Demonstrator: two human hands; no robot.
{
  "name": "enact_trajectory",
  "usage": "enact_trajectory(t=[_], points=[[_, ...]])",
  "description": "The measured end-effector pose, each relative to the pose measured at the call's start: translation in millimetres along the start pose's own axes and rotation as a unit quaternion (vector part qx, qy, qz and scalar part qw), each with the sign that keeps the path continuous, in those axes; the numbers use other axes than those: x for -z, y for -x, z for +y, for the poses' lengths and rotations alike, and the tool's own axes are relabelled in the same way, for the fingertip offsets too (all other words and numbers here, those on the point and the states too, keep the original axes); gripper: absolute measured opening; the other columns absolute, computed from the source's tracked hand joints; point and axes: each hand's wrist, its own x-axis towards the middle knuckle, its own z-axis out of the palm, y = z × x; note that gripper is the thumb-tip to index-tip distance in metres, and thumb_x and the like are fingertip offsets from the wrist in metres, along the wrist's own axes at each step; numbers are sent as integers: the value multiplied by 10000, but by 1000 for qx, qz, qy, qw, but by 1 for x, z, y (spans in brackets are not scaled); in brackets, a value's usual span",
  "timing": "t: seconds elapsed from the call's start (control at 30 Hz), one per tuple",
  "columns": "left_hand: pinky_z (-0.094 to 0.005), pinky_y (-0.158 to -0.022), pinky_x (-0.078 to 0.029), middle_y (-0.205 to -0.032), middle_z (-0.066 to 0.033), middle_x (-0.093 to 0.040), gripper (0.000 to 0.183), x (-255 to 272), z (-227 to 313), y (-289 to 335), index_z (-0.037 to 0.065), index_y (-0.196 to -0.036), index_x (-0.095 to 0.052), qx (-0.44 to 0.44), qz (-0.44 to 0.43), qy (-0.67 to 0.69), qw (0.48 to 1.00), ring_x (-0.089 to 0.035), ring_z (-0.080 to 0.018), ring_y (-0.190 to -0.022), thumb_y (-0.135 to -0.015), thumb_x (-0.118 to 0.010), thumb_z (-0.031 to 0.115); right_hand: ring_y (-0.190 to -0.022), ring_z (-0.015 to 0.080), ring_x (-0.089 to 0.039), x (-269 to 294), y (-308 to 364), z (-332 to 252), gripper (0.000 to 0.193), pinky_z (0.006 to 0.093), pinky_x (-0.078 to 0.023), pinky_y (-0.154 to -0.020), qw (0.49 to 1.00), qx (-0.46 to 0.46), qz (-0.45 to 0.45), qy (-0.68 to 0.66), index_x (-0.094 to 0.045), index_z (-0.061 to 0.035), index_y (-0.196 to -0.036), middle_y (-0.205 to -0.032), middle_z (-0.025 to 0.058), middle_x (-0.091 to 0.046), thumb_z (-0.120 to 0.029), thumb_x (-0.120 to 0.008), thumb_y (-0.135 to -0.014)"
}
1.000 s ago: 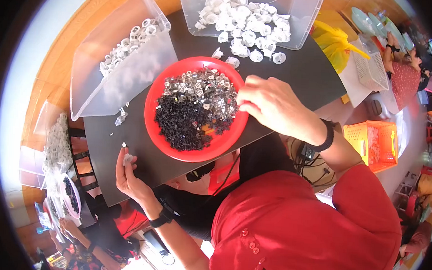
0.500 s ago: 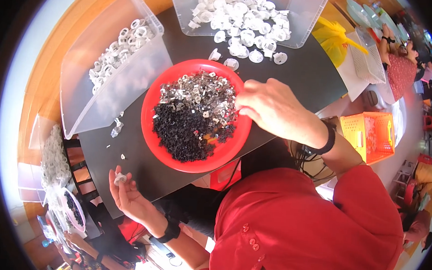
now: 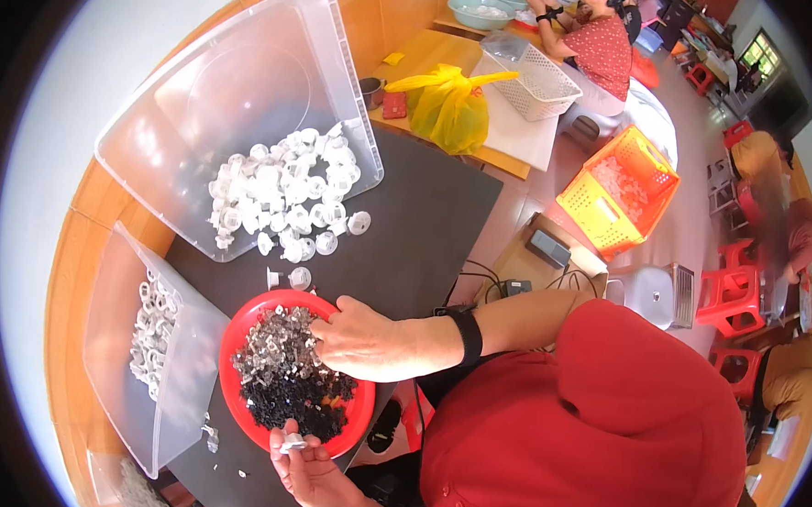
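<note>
A red round basin (image 3: 230, 387) holds a pile of small silvery metal pieces (image 3: 268, 347) and a pile of small black pieces (image 3: 292, 408). My right hand (image 3: 369, 343) reaches over its right rim, fingertips bent together at the metal pieces. Whatever those fingers pinch is hidden. Just past the near rim, my left hand (image 3: 316, 478) is palm up, its fingertips closed around a small white plastic part (image 3: 293, 443). More white round parts (image 3: 290, 188) lie in a heap in and before a clear bin tipped on its side.
That clear bin (image 3: 146, 139) stands at the back of the dark table (image 3: 418, 190). A second clear bin (image 3: 193, 375) with white rings is left of the basin. Beyond lie a yellow bag (image 3: 450, 113), a white basket (image 3: 534, 86) and an orange crate (image 3: 621, 187). A co-worker (image 3: 600, 52) sits farther off.
The whole view has swung rightward. My left hand, with the white part, has come from the bare table left of the basin to its near rim. My right hand reaches farther over the metal pieces.
</note>
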Motion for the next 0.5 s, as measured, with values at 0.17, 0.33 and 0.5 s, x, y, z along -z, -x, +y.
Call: enact_trajectory(t=[0.17, 0.33, 0.5], points=[[-237, -737, -482, -1276, -194, -527, 487, -12, -5, 4, -68, -1371, -363, 24, 24, 2, 999, -599, -166, -866, -944, -498, 124, -691, 211, -599, -1, -5, 5, 103, 347, -384, -585, 995, -17, 26, -99, -572, -76, -779, -768, 45, -595, -146, -645, -758], [-282, -885, -468, -1342, -210, -489, 527, -30, 0, 0, -52, -1400, -351, 67, -4, -10, 998, -598, -195, -1018, -959, -488, 201, -743, 333, -662, 27, -2, 20, 86, 385, -518, -646, 910, -81, 69, -400, -636, -19, -887, -790, 180, -655, -78, -641, -826], [-290, -928, -505, -1370, -249, -446, 500, -25, -1, -7, -86, -1397, -322, 61, -15, 46, 997, -594, -270, -1110, -985, -457, 161, -653, 57, -526, 35, -10, 13, 106, 213, -432, -585, 770, -126, -29, -625, -621, 6, -974, -831, 26, -638, -74, -602, -908]])
